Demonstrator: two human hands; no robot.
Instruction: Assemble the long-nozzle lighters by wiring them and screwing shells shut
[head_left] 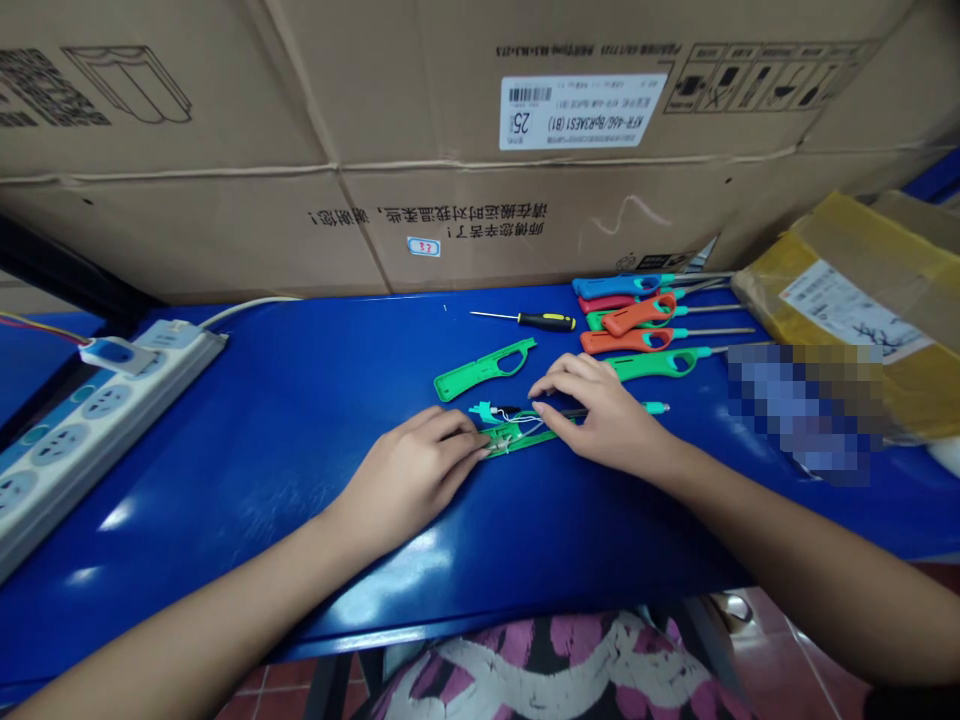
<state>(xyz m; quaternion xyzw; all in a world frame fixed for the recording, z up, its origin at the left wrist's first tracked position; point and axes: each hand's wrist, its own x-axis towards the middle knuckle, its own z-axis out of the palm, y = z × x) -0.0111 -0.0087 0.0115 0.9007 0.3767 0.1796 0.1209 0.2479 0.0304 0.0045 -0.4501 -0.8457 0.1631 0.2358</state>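
An opened green gas lighter lies on the blue table in front of me. My left hand (409, 470) has its fingers closed around the left end of the lower green casing half (536, 438), partly covering it. Inner parts and thin white wires (517, 416) show in and above this half. My right hand (600, 405) is over the casing's right part, thumb and forefinger apart, with nothing visible between them. From behind it sticks out a teal tip piece (657, 407). The other green casing half (484, 371) lies apart, inner side up, just beyond my hands.
A black-and-yellow screwdriver (547, 321) lies behind the loose casing. Several assembled long lighters (628, 341) are stacked at the back right, by a yellow-taped box (855, 300). A white power strip (97, 420) stands left. A big cardboard box (420, 190) walls off the back.
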